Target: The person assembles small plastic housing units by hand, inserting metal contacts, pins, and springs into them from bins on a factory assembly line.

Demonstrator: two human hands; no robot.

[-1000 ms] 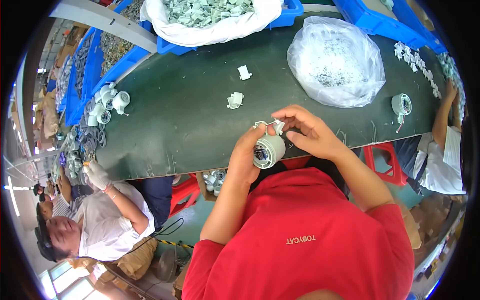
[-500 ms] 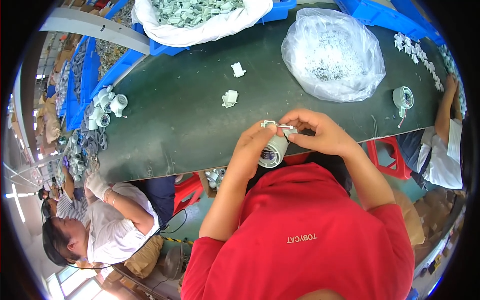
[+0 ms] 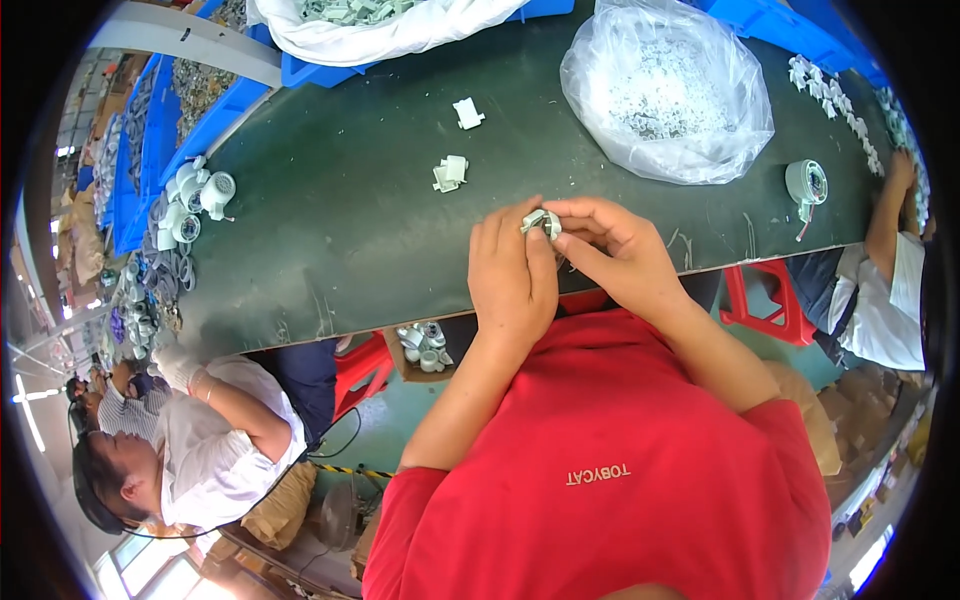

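Observation:
Both hands meet just above the table's near edge, around a pale grey-green plastic housing (image 3: 541,222). My left hand (image 3: 508,268) wraps its left side, thumb pressed near the top. From the right, my right hand (image 3: 622,250) pinches it between thumb and fingers. Palms and fingers hide most of the housing, and its round front does not show. Beyond the hands lie small pale plastic clips (image 3: 451,173), with another pale clip (image 3: 468,113) farther back.
A clear plastic bag (image 3: 590,100) of tiny transparent pieces stands at the far right of the green table (image 3: 340,220). A round housing with wires (image 3: 806,182) lies right of it. More housings (image 3: 200,195) cluster left. Co-workers sit either side; a cardboard box (image 3: 424,372) is below.
Both hands have risen slightly away from my body and closed in around the housing. Its round face and the white wire connector, visible before, are now hidden. The view has shifted slightly.

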